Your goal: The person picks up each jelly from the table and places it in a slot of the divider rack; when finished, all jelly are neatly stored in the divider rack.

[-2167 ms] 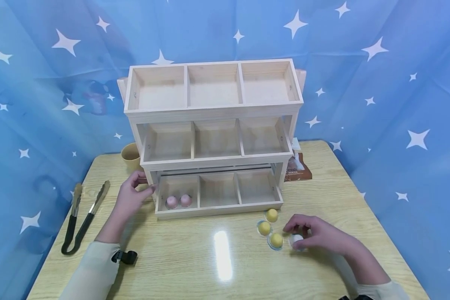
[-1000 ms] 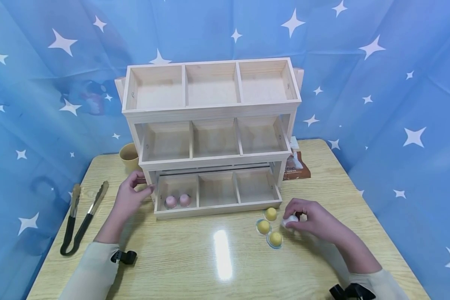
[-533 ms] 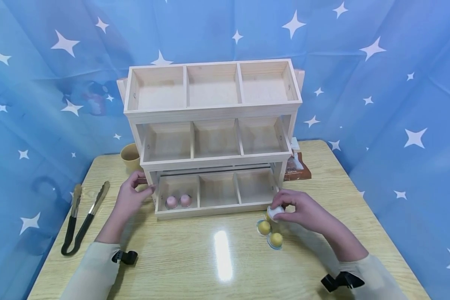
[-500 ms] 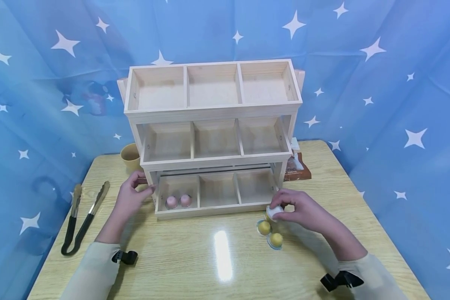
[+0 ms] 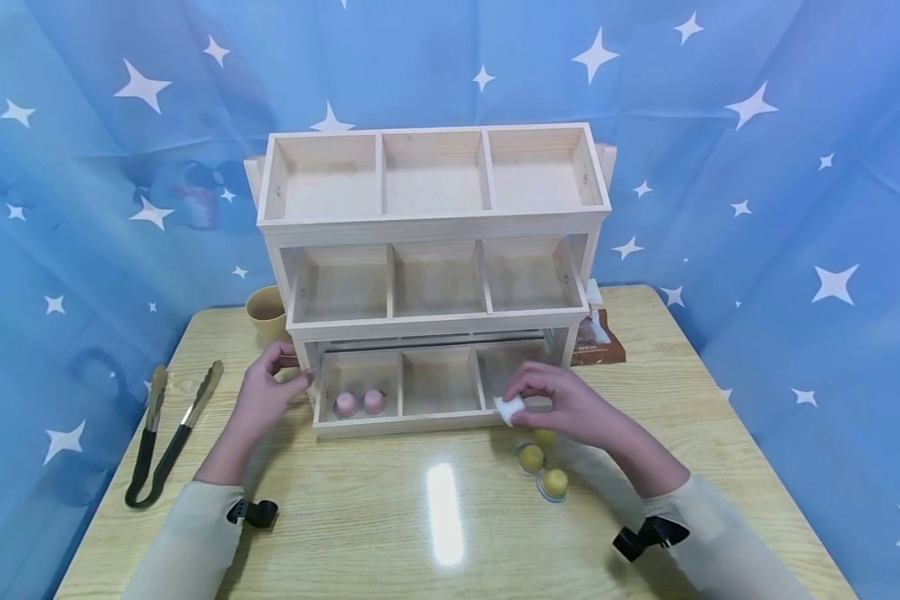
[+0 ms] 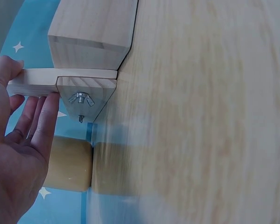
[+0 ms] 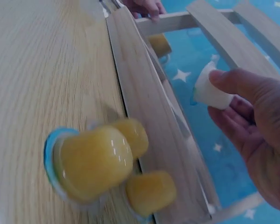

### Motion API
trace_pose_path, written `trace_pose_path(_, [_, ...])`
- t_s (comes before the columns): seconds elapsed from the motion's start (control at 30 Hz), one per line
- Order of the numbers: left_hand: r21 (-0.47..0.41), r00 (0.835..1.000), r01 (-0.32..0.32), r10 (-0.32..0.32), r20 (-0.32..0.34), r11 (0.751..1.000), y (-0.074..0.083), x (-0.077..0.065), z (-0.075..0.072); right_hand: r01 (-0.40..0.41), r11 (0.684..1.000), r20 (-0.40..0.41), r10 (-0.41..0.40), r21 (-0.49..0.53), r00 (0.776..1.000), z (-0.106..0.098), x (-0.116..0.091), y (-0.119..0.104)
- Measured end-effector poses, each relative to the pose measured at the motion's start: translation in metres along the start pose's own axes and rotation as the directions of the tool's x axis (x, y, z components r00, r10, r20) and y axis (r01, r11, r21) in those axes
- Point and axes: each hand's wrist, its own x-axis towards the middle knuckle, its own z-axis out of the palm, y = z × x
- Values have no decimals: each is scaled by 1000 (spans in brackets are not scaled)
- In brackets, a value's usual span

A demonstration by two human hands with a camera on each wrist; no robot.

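My right hand [image 5: 566, 406] pinches a white jelly cup [image 7: 213, 88] between thumb and fingers, over the front edge of the bottom tier of a wooden shelf [image 5: 431, 225]. In the head view that cup is near the divider between the middle and right compartments. My left hand [image 5: 264, 392] grips the shelf's left upright [image 6: 37, 80], thumb on one side and fingers on the other. Two pink jelly cups [image 5: 360, 403] sit in the bottom tier's left compartment. Below my right hand, three yellow jelly cups [image 5: 554, 482] stand on the table, one partly hidden.
Black-handled tongs [image 5: 168, 442] lie at the table's left. A tan cup [image 5: 266, 311] stands behind my left hand, and a brown packet [image 5: 598, 340] lies right of the shelf. A blue starry curtain [image 5: 757, 208] surrounds the table [image 5: 345, 517].
My right hand has taken up the white jelly cup from the table and carried it left, past the yellow ones, to the bottom tier. The left hand stays on the upright.
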Motion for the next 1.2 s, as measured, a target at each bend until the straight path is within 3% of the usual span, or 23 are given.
trace_pose_path(0.27, [-20, 1000, -14, 14, -5, 1000, -3, 0, 0, 46, 998, -21, -45, 33, 999, 24, 34, -4])
trace_pose_path(0.43, [-24, 1000, -15, 15, -6, 1000, -5, 1, 0, 32, 991, -51, -26, 131, 998, 41, 56, -5])
trace_pose_path(0.57, [-20, 1000, -12, 12, -3, 1000, -4, 1, 0, 7, 989, -42, -1, 148, 999, 52, 70, -4])
trace_pose_path(0.87, [-21, 1000, -2, 2, 1, 1000, 1, 0, -1, -133, 984, 19, 132, 119, 991, 73, 93, -4])
trace_pose_path(1.2, [-27, 1000, 4, -4, 5, 1000, 1, 0, -1, -126, 992, 64, 126, 6, 990, 83, 107, 0])
